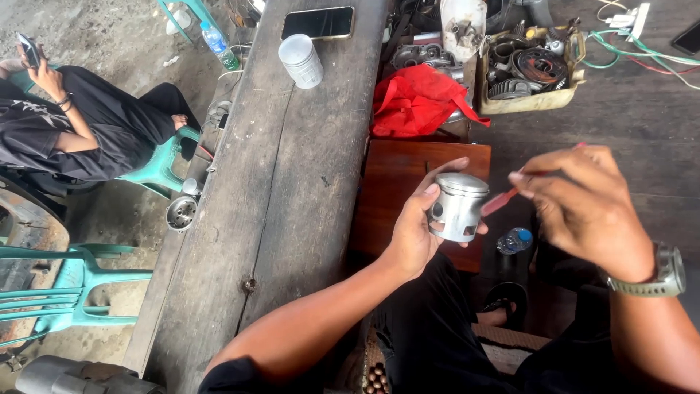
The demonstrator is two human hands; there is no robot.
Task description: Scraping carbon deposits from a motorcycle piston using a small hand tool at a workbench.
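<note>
My left hand (pixel 414 226) grips a silver metal piston (pixel 456 206), held upright with its crown at the top and a side hole facing left. My right hand (pixel 583 208) pinches a thin red-handled tool (pixel 503 200), whose tip touches the right side of the piston. A watch with a grey-green strap (pixel 660 273) sits on my right wrist. Both hands hover over my lap, above a dark brown wooden board (pixel 397 182).
A long worn wooden bench (pixel 292 190) runs along the left with a phone (pixel 318 22) and a white plastic jar (pixel 300 61) on it. A red cloth (pixel 417 101) and a tray of engine parts (pixel 529 69) lie beyond. Another person (pixel 73 124) sits at left on a teal chair.
</note>
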